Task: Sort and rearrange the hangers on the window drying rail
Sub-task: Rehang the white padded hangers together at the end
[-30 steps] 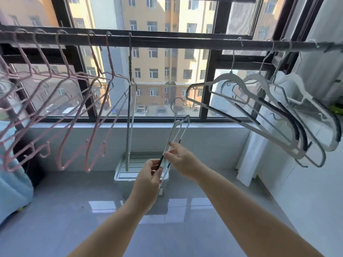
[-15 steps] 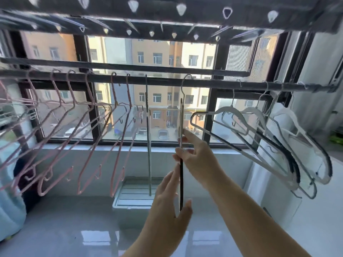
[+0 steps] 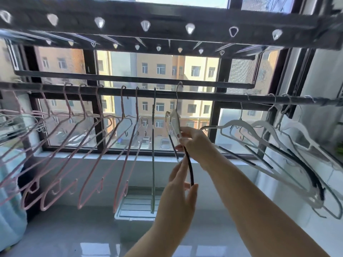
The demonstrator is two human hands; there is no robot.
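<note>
The hanger (image 3: pixel 175 119) is up on the rail (image 3: pixel 204 96) now, one more done; right hand (image 3: pixel 194 143) pinches it, left hand (image 3: pixel 176 193) open

The dark drying rail (image 3: pixel 204 96) across the window carries a row of pink hangers (image 3: pixel 122 106) at left, 1 grey hanger (image 3: pixel 153 127) edge-on, 1 white hanger (image 3: pixel 175 117) mid-rail and bunched white hangers (image 3: pixel 234 122) at right

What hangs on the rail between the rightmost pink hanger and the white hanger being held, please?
One grey hanger, edge-on in the head view, separates the pink hanger from the white hanger.
</note>
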